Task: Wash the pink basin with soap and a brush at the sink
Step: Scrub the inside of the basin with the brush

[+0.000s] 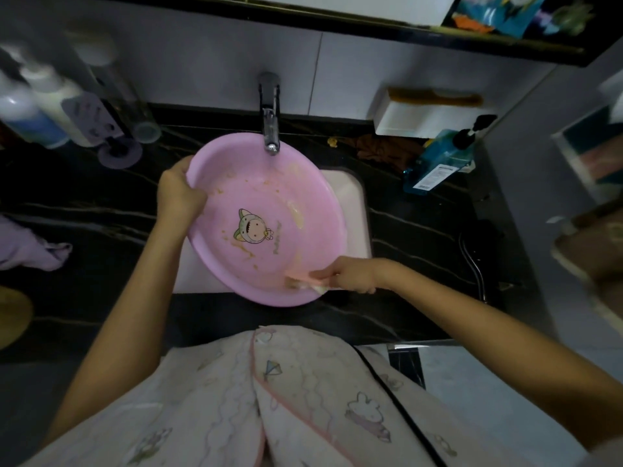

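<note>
Basin [259,187] held tilted over sink [354,214], under tap [270,129]
Left hand [178,193] grips its left rim; right hand [350,274] grips brush [303,281], head against the stained near inner wall

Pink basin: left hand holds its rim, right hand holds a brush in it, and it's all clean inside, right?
Not clean: the head view shows brownish smears inside the pink basin. The left hand does hold its rim, and the right hand does hold the brush in it.
</note>
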The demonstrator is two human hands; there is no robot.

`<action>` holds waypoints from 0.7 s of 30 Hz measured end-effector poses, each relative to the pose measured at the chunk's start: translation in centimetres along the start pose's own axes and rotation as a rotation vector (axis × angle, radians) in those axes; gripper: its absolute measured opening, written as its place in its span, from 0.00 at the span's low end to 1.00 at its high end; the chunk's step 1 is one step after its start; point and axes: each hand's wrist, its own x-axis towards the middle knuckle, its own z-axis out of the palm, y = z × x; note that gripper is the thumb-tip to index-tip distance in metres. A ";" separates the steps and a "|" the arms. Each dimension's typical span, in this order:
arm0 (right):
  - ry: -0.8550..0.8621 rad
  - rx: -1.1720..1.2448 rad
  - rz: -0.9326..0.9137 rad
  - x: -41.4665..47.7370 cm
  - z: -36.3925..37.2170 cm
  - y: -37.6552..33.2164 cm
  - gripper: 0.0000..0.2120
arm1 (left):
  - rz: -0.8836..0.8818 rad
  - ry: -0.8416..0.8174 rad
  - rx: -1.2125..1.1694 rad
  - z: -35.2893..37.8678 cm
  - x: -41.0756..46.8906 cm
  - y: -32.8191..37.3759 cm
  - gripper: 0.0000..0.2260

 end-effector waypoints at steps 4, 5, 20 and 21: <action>-0.154 0.279 -0.054 1.7 0.4 -4.6 0.18 | 0.008 0.022 0.000 0.2 0.1 -0.2 0.29; -0.161 0.307 -0.057 2.1 0.6 -5.5 0.18 | -0.004 0.040 0.006 0.1 0.2 -0.3 0.29; -0.011 -0.397 0.217 5.4 1.7 -6.0 0.12 | 0.005 0.002 -0.063 0.4 0.0 -1.7 0.28; -0.053 -0.391 0.207 5.3 1.6 -6.5 0.13 | 0.004 0.007 -0.063 0.4 0.1 -1.8 0.28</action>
